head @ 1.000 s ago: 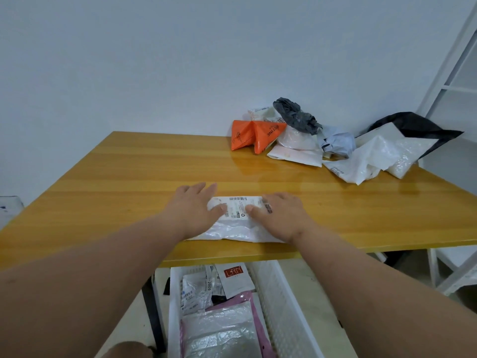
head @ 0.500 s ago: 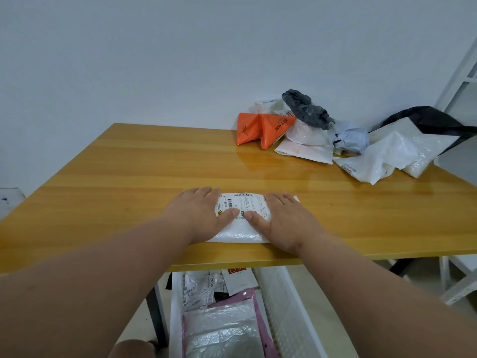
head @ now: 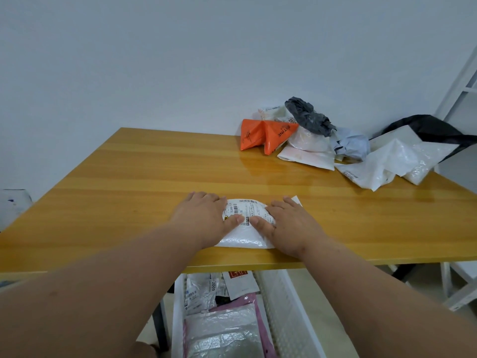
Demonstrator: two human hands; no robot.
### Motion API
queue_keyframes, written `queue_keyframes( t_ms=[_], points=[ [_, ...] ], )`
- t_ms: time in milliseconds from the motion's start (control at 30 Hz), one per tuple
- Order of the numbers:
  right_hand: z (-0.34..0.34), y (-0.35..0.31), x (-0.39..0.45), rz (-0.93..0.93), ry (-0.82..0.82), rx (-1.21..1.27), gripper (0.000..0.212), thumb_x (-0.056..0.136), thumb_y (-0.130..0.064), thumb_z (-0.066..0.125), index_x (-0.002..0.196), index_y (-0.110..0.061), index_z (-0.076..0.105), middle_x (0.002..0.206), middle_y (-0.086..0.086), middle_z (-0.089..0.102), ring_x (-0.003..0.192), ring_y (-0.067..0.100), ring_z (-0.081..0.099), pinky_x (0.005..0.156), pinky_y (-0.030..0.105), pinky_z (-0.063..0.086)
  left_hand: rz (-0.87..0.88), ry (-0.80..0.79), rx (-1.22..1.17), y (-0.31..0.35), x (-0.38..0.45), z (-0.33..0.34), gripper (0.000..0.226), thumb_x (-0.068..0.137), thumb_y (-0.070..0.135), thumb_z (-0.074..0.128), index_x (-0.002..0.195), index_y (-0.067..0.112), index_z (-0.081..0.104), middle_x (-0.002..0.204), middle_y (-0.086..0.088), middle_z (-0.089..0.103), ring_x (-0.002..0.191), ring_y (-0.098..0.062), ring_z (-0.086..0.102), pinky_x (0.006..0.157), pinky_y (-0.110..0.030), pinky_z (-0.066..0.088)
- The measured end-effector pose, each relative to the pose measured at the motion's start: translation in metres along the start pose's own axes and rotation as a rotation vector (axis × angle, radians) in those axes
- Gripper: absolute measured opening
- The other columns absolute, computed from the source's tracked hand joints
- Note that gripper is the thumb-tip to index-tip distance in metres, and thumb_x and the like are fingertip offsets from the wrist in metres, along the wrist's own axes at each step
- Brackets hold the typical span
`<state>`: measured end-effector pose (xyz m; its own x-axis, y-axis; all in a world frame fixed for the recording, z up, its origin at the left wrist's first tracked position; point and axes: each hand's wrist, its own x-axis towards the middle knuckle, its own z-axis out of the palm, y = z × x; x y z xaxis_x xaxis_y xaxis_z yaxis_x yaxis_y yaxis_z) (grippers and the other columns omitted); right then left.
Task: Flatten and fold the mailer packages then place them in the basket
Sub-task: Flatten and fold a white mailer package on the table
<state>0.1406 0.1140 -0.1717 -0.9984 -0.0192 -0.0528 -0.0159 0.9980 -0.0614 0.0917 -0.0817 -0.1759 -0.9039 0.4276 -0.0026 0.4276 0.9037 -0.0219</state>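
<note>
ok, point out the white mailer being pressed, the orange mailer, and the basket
white bubble mailer point(head: 242, 237): head view, bare near edge between the hands
orange mailer point(head: 260, 135): head view, creased middle
white basket point(head: 291, 293): head view, right wall

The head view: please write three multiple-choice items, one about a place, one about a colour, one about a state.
1. Where is the basket?
A. on the table
B. below the table's near edge
C. on a shelf

2. What colour is the folded mailer at the left end of the far pile?
A. green
B. orange
C. yellow

3. How do the hands lie on the white mailer?
A. flat, pressing it
B. lifting it
C. away from it

Answers:
1 B, it shows under the table.
2 B, the orange mailer.
3 A, left hand and right hand press with straight fingers.
</note>
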Motion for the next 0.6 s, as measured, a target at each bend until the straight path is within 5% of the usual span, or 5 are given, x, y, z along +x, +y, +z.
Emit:
queue_keyframes(
  t_ms=[167, 300, 400, 600],
  points=[
    [-0.014, -0.005, 0.003, 0.055, -0.061, -0.071, 0.082, 0.088, -0.077, 0.029, 0.140, -0.015, 0.045, 0.147, 0.004, 0.044, 0.141, 0.024, 0.030, 0.116, 0.044, 0.027, -0.038, -0.031, 0.049, 0.003, -0.001, 0.000, 0.088, 0.089, 0.076, 0.015, 0.156, 0.019, 0.010, 0.159, -0.004, 0.026, 0.145, -0.027, 0.024, 0.120, -0.048, 0.014],
    [-0.021, -0.017, 0.007, -0.037, 0.031, -0.021, 0.072, 0.091, -0.061, 0.048, 0.147, -0.020, 0.028, 0.152, 0.002, 0.036, 0.140, 0.024, 0.032, 0.118, 0.045, 0.020, 0.027, -0.089, 0.122, 0.007, 0.005, -0.020, 0.081, 0.092, 0.073, 0.022, 0.155, 0.031, -0.006, 0.160, -0.002, 0.023, 0.142, -0.028, 0.032, 0.118, -0.057, 0.007],
    [-0.007, -0.019, 0.007, -0.155, 0.052, -0.001, 0.065, 0.097, -0.046, 0.038, 0.154, -0.023, 0.019, 0.161, -0.004, 0.023, 0.148, 0.014, 0.017, 0.122, 0.044, 0.006, 0.099, -0.082, 0.063, 0.012, 0.007, -0.016, 0.070, 0.098, 0.060, 0.024, 0.156, 0.032, -0.003, 0.163, 0.002, 0.015, 0.148, -0.022, 0.017, 0.120, -0.053, 0.003],
    [0.004, -0.015, 0.012, -0.145, 0.038, -0.006, 0.059, 0.102, -0.048, 0.020, 0.155, -0.022, 0.021, 0.161, -0.006, 0.023, 0.150, 0.011, 0.012, 0.122, 0.045, 0.000, 0.119, -0.010, 0.011, 0.010, 0.005, -0.001, 0.062, 0.102, 0.052, 0.014, 0.157, 0.025, 0.005, 0.163, 0.006, 0.012, 0.149, -0.016, 0.012, 0.121, -0.046, 0.007]
  ],
)
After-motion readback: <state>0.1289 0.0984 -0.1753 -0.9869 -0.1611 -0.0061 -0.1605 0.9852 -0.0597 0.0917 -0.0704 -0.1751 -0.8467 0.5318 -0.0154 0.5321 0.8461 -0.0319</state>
